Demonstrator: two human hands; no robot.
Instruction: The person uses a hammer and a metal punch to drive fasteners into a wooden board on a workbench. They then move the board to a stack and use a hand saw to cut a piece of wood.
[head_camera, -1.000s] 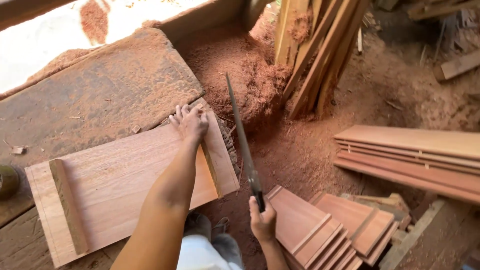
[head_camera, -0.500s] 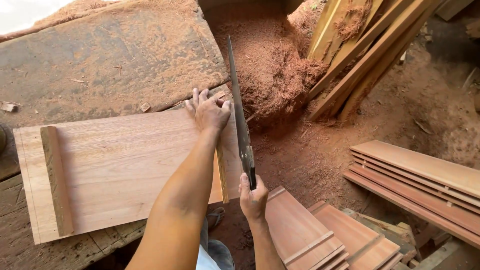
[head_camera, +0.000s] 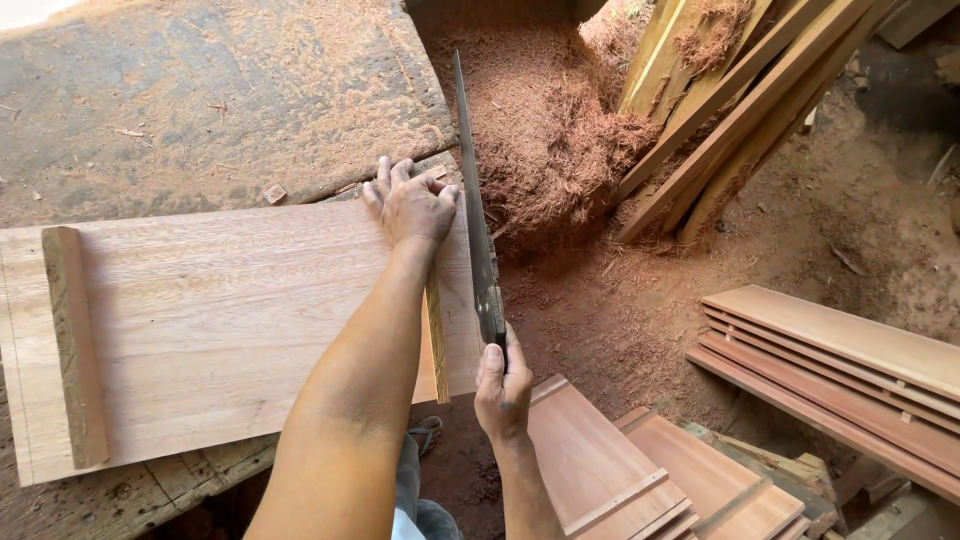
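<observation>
Saw (head_camera: 478, 230) in right hand (head_camera: 502, 388), beside left hand (head_camera: 412, 205).

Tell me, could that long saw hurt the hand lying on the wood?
Possibly. The left hand presses the pale flat wooden board with its fingers right beside the long dark metal saw blade gripped by the right hand; a slip could cut them. The board's end overhangs the worn grey bench, so it might tip.

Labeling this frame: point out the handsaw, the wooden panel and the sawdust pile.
handsaw (head_camera: 476, 225): head view, middle of the blade.
wooden panel (head_camera: 220, 320): head view, bare face between the two battens.
sawdust pile (head_camera: 545, 130): head view, centre of the heap.
</observation>
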